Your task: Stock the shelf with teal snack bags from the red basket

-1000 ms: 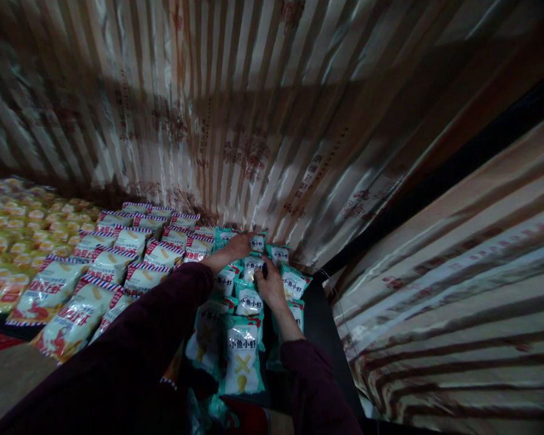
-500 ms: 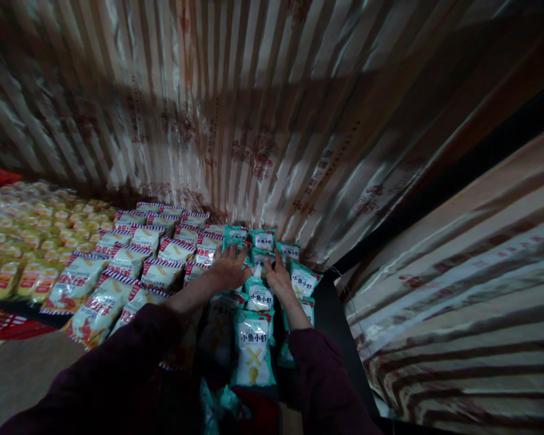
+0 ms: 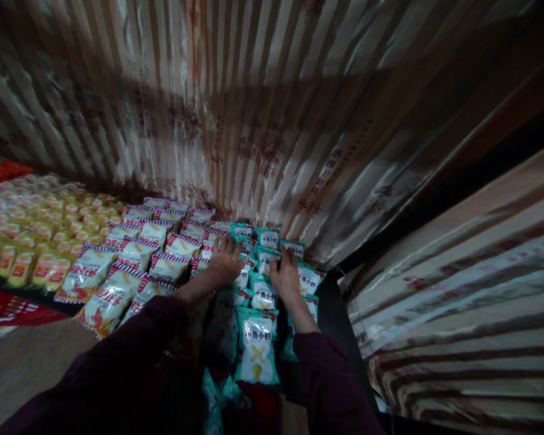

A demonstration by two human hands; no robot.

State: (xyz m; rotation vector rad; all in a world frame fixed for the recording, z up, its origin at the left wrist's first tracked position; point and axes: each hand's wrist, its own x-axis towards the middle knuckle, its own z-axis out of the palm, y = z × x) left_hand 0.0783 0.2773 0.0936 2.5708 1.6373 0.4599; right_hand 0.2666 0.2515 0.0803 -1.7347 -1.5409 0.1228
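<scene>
Rows of green-and-white snack bags [image 3: 257,347] lie overlapped on a dark table. My left hand [image 3: 224,263] rests over the left side of these rows, its fingers spread and nothing visible in its grasp. On the other side, my right hand [image 3: 286,275] is over the right rows, fingers apart, beside a green snack bag [image 3: 267,260] in the middle row. Whether the fingertips press on the bags I cannot tell. Left of my left hand are white snack bags with red-and-blue striped edges [image 3: 170,269]. My forearms hide some of the bags.
Small yellow packaged items [image 3: 49,241] fill the table's left part, near a red crate [image 3: 13,308]. Striped, printed plastic sheeting [image 3: 254,109] hangs behind. The dark table's [image 3: 338,338] right edge faces more sheeting, and a dark bar [image 3: 417,199] slants along there.
My hands have drawn apart: the left moved slightly left off the middle row, the right slightly right. The middle green bag shows more fully. The view has shifted a little.
</scene>
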